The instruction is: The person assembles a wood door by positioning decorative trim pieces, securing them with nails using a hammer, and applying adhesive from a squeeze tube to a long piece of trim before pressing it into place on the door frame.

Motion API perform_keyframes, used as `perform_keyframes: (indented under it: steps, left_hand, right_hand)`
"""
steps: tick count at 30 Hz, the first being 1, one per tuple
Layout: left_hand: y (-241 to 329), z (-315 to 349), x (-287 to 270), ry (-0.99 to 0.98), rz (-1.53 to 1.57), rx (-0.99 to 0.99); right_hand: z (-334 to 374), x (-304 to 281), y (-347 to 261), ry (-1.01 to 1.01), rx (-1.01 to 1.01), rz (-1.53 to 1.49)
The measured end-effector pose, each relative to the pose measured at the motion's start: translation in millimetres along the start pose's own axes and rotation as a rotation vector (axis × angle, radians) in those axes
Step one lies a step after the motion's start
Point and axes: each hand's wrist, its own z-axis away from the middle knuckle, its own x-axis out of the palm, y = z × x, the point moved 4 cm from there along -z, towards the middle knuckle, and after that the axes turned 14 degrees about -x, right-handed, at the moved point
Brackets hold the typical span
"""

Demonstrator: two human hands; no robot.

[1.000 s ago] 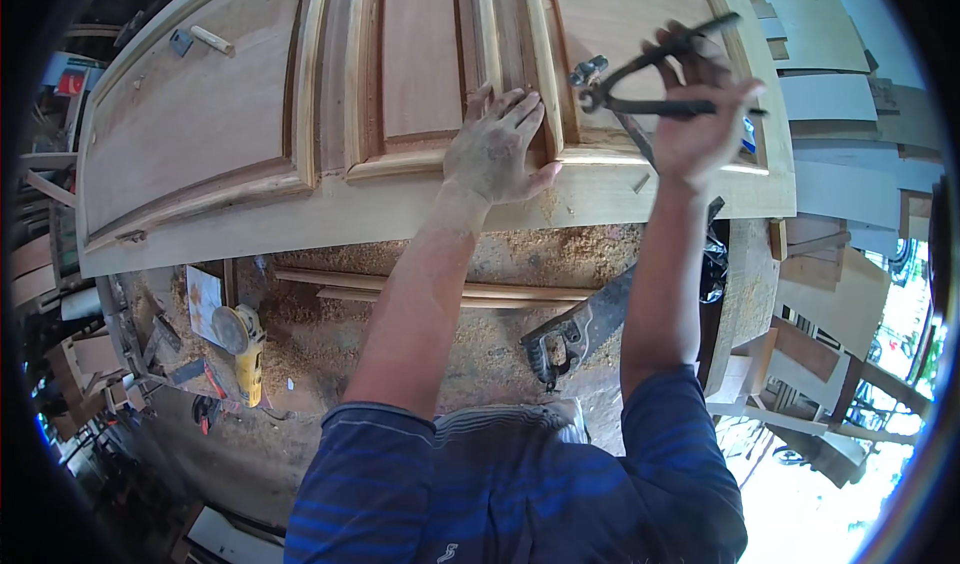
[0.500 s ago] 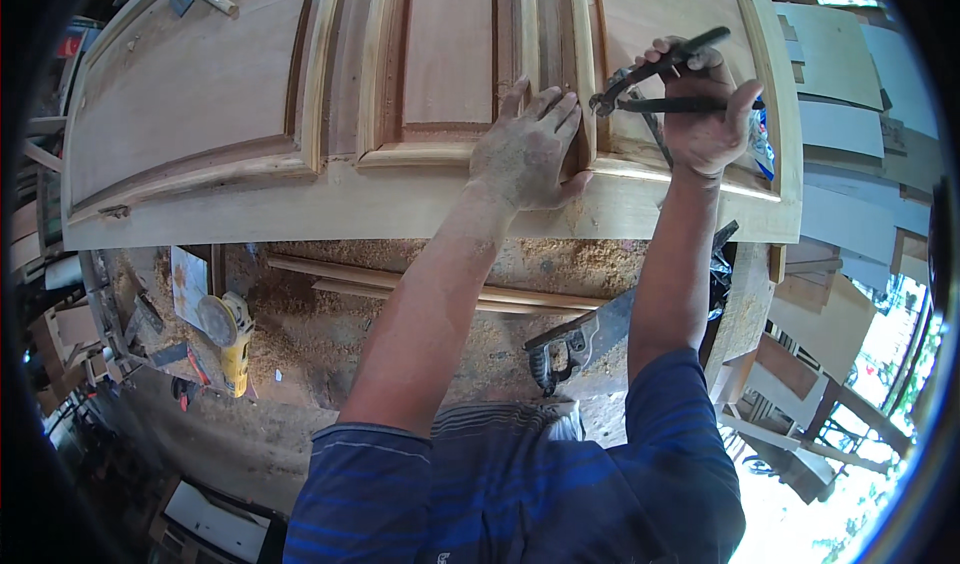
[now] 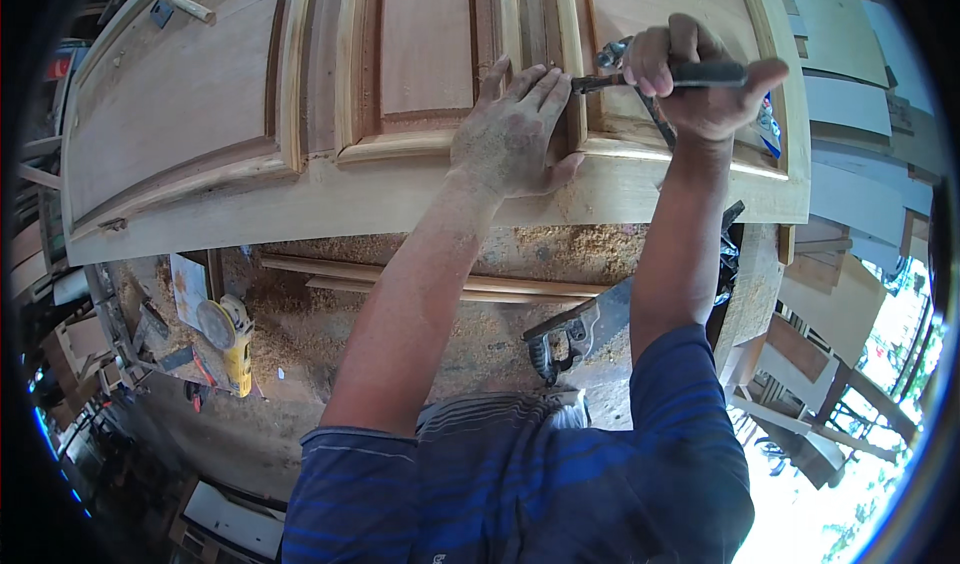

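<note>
My left hand (image 3: 512, 134) lies flat with fingers spread on the light wood panelled door (image 3: 400, 196), beside a raised moulding (image 3: 570, 54). A pair of dark-handled pincers (image 3: 708, 74) is gripped in my right hand (image 3: 690, 89), the fingers curled round the handles. The jaws reach left to the moulding, close to my left fingertips; whether they bite on anything is too small to tell. Behind my right hand, a hammer (image 3: 611, 52) lies on the right-hand panel, partly hidden by the hand.
Below the door's near edge, a sawdust-strewn bench holds a yellow angle grinder (image 3: 236, 349), thin wood strips (image 3: 480, 286) and a handsaw (image 3: 575, 334). A small dark block (image 3: 161, 12) and a short wooden stick (image 3: 193, 7) lie on the left panel. Boards (image 3: 850, 114) stack at right.
The pincers have turned in my right hand, and their handles have come together. Their jaws have moved left and down to the moulding. My left hand stays flat on the door.
</note>
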Motion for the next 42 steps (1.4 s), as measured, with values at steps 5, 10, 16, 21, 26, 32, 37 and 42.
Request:
perform_keyframes:
  steps: [5,10,16,21,26,32,37,42]
  left_hand:
    - [0,1,-1,-0.034,0.025,0.003]
    - [2,0,2,-0.009,-0.002,0.013]
    - [0,-1,3,0.011,0.004,-0.004]
    - [-2,0,3,0.034,0.032,-0.002]
    - [0,1,4,0.008,0.039,-0.004]
    - [2,-3,3,-0.035,-0.019,-0.013]
    - [0,-3,3,-0.052,-0.007,-0.025]
    - [3,-3,-5,-0.040,0.022,-0.014]
  right_hand:
    - [40,66,-5,-0.027,-0.156,0.221]
    - [75,81,-17,0.445,-0.313,0.228]
    - [31,29,-23,0.886,-0.252,0.361]
    - [12,29,-8,0.854,-0.144,0.644]
    - [4,41,-4,0.816,-0.090,0.673]
    - [-1,31,7,0.816,-0.048,0.670]
    - [-7,51,8,0.816,0.015,0.655]
    - [30,90,13,0.477,-0.315,1.439]
